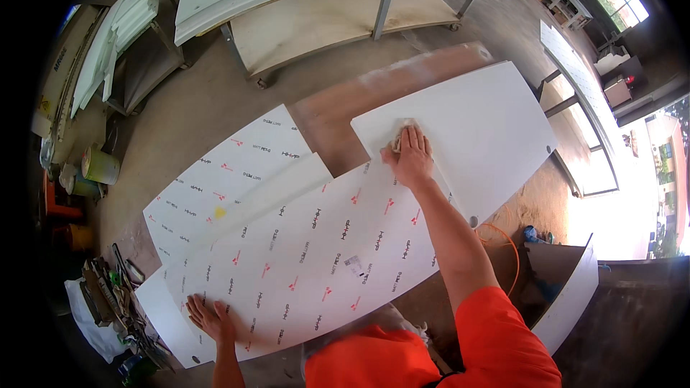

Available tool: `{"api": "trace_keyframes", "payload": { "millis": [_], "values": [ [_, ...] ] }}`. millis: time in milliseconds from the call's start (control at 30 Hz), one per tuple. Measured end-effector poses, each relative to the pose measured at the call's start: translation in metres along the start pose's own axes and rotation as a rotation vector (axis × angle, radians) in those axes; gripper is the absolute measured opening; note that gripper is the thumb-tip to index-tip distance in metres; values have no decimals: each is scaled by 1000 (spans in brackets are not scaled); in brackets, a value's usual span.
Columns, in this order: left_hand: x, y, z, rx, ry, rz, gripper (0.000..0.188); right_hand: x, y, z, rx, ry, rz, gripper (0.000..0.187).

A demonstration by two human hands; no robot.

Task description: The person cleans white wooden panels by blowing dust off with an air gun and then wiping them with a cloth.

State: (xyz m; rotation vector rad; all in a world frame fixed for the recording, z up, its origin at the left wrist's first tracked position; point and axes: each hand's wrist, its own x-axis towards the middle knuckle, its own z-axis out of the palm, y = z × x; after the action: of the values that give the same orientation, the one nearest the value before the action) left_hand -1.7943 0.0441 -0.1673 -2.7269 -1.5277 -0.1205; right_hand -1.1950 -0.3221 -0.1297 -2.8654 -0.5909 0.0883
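Observation:
My right hand (413, 158) presses a crumpled pale cloth (405, 124) onto a plain white panel (474, 118), near that panel's left end. Beneath my right forearm lies a large white panel covered in printed protective film (302, 259). My left hand (210, 320) rests flat on the filmed panel's near left end, fingers spread and holding nothing. Another filmed panel (215, 172) lies beyond it to the left, partly covered by a pale strip along the filmed panel's far edge. A bare white panel corner (162, 316) sticks out beside my left hand.
A brown tabletop (402, 75) shows behind the panels. Wheeled trolleys (309, 32) stacked with white boards stand farther back. At left are a bucket (100, 165) and a heap of hand tools (118, 298). An orange hose (514, 251) hangs at right, near a long rack (582, 93).

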Motion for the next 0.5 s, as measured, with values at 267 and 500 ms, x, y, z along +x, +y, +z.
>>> {"api": "trace_keyframes", "payload": {
  "millis": [267, 500],
  "values": [
    [3, -6, 7, 72, -30, 3, 77, -53, 61, 4, 49, -19, 268, 96],
    [11, -12, 9, 100, -68, 173, 73, -16, 47, -12, 54, 0, 123, 86]
  ]
}}
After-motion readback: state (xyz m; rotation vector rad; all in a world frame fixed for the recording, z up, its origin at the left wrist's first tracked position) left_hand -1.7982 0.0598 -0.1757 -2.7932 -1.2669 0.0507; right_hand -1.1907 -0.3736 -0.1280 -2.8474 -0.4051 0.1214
